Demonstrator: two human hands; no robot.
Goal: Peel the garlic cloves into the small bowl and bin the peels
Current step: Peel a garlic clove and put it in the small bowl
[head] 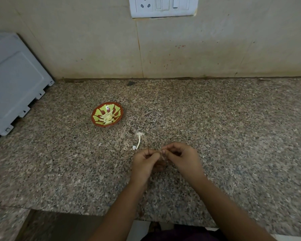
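Close to the front edge of the speckled granite desk (233, 136), the left hand (144, 163) and right hand (183, 158) meet fingertip to fingertip, both pinching one small pale bit (162, 154) too blurred to tell clove from peel. Just beyond them a bare white garlic stalk (139, 140) lies on the stone, and farther back to the left stands the small bowl (96, 113), red-brown and green, holding a heap of peeled cloves (108, 117). At the back a grey appliance (16, 80) sits leftmost against the stained tiled wall (94, 40), a white switch plate (163, 6) above.
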